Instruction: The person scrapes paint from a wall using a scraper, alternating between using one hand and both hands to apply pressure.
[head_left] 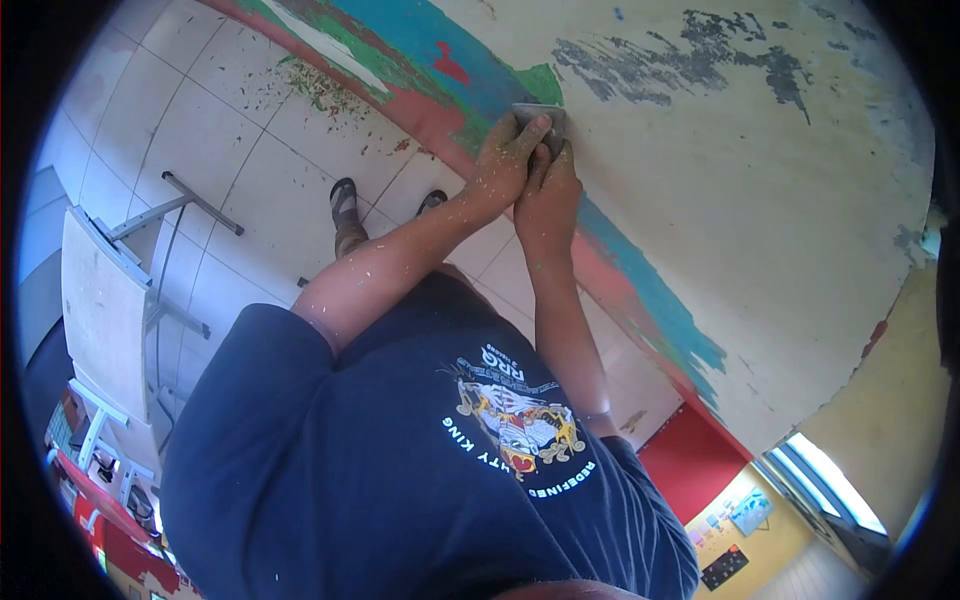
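Note:
My left hand point(503, 165) and my right hand point(550, 190) are close together, both closed on a flat metal scraper point(549, 116). Its broad edge rests against a painted wall point(740, 190), beside a green patch where the colored band meets cream paint. The thumbs lie on the face of the blade; the rest of its grip is hidden under my fingers. Blue, green and red paint point(430, 75) runs along the band, with ragged, peeled borders. Small pale flakes cling to my forearms.
Paint chips point(335, 95) lie scattered on the tiled floor point(270, 175) along the wall's foot. To the left stands a pale board on metal legs point(105, 310). A sandaled foot point(345, 200) shows below my arms. At lower right are a window point(835, 485) and pictures point(750, 512).

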